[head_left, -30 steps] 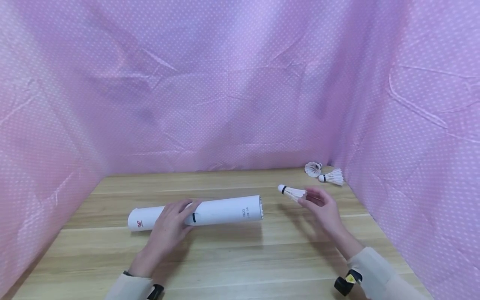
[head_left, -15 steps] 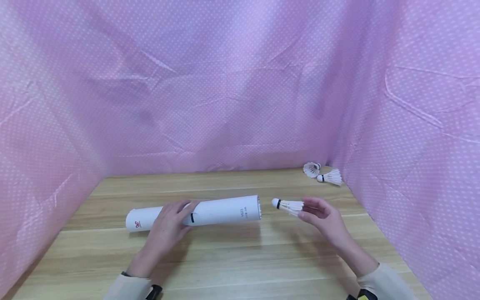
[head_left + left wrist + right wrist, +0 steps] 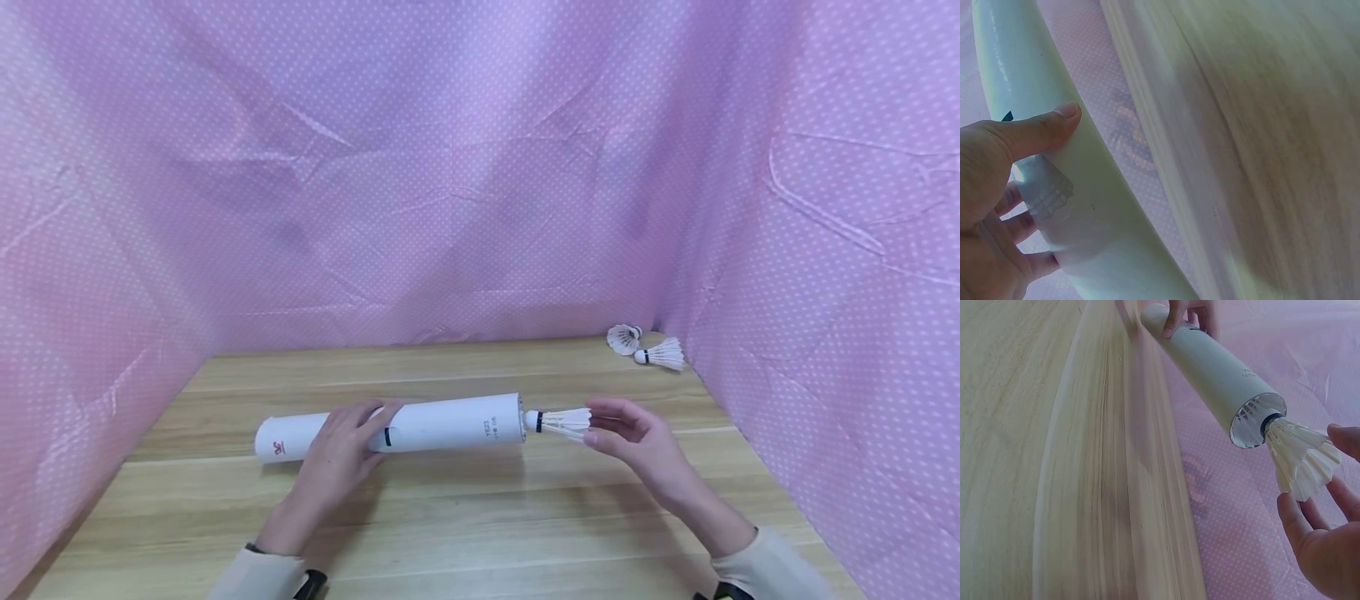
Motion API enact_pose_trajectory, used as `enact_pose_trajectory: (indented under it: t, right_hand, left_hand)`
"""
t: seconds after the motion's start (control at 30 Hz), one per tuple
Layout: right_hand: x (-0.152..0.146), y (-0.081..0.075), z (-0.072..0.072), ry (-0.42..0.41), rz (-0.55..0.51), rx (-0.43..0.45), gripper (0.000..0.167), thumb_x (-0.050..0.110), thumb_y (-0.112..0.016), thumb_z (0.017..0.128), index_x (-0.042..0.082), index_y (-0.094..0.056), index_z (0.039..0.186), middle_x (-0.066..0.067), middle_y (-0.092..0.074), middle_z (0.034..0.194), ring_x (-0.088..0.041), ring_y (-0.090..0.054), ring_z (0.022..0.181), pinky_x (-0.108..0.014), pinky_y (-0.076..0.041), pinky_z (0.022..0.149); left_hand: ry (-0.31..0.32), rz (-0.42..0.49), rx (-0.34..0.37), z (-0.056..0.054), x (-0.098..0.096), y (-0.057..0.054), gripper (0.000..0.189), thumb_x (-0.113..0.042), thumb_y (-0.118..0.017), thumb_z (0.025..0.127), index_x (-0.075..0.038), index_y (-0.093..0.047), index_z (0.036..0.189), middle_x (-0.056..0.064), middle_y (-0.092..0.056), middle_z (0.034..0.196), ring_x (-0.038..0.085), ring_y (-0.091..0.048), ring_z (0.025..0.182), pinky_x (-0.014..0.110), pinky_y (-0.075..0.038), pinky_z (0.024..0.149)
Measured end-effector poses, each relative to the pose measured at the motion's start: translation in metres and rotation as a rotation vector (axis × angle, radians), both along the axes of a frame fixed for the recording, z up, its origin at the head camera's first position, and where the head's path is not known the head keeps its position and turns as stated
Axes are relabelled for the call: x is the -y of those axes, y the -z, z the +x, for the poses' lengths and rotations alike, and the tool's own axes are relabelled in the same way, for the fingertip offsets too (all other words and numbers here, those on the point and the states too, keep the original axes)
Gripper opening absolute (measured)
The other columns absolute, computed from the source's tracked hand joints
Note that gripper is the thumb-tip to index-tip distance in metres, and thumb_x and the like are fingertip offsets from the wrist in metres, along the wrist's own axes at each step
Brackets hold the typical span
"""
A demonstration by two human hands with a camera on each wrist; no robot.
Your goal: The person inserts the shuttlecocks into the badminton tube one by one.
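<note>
My left hand point(image 3: 341, 446) grips a long white shuttlecock tube point(image 3: 450, 422) around its middle, thumb on one side and fingers on the other in the left wrist view. The tube lies sideways, its open end facing right. By the skirt, my right hand point(image 3: 645, 446) pinches a white feather shuttlecock point(image 3: 564, 422) with a black band. Its cork points left and is at the tube's mouth. In the right wrist view the cork is hidden at the opening, and feathers of another shuttlecock show inside the tube point(image 3: 1249, 422).
Two more shuttlecocks lie at the back right corner of the wooden table point(image 3: 450, 517): one point(image 3: 624, 338) shows its open skirt, the other point(image 3: 662, 355) lies on its side. Pink dotted cloth point(image 3: 450, 208) hangs round the back and sides.
My right hand has brought the shuttlecock leftward and slightly down, from apart from the tube to its mouth. The left hand and tube have stayed almost in place.
</note>
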State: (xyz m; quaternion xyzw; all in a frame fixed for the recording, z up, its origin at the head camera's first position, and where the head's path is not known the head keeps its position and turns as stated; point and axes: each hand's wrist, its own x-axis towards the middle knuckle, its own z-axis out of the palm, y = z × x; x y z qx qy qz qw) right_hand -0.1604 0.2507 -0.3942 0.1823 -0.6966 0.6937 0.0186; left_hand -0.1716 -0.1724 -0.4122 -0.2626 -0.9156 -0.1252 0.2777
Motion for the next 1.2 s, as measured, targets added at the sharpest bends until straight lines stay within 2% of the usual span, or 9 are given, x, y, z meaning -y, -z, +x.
enact_pose_trajectory:
  t: [0.2, 0.43, 0.8, 1.2]
  right_hand:
    - [0.007, -0.001, -0.004, -0.007, 0.038, 0.001, 0.044, -0.003, -0.071, 0.089, -0.011, -0.056, 0.130, -0.020, -0.064, 0.125, -0.015, -0.065, 0.111, -0.027, -0.054, 0.093]
    - [0.017, -0.002, -0.010, -0.028, 0.040, 0.015, 0.047, -0.002, -0.072, 0.089, -0.012, -0.055, 0.131, -0.027, -0.061, 0.127, -0.017, -0.065, 0.111, -0.028, -0.054, 0.094]
    - [0.031, 0.000, -0.018, -0.060, 0.088, 0.017, 0.048, 0.004, -0.074, 0.089, -0.007, -0.058, 0.133, -0.024, -0.063, 0.126, -0.021, -0.063, 0.114, -0.028, -0.053, 0.095]
    - [0.033, 0.007, -0.023, -0.073, 0.062, 0.018, 0.051, 0.001, -0.076, 0.086, -0.008, -0.057, 0.132, -0.024, -0.063, 0.124, -0.022, -0.064, 0.113, -0.032, -0.054, 0.095]
  left_hand:
    - [0.022, 0.000, -0.018, -0.001, -0.002, 0.000, 0.086, -0.003, -0.095, 0.060, -0.014, -0.061, 0.138, 0.015, -0.065, 0.121, 0.035, -0.062, 0.107, 0.052, -0.046, 0.099]
    - [0.028, -0.004, -0.002, -0.002, -0.005, -0.001, 0.084, -0.005, -0.095, 0.062, -0.015, -0.062, 0.138, 0.014, -0.064, 0.123, 0.034, -0.062, 0.109, 0.052, -0.047, 0.099]
    - [0.066, -0.005, -0.026, -0.001, -0.011, -0.004, 0.084, -0.006, -0.096, 0.060, -0.014, -0.062, 0.137, 0.014, -0.065, 0.121, 0.033, -0.063, 0.108, 0.050, -0.048, 0.096]
    - [0.040, -0.019, 0.013, 0.000, -0.009, -0.005, 0.087, -0.008, -0.095, 0.063, -0.017, -0.058, 0.141, 0.013, -0.064, 0.125, 0.033, -0.061, 0.112, 0.050, -0.045, 0.101]
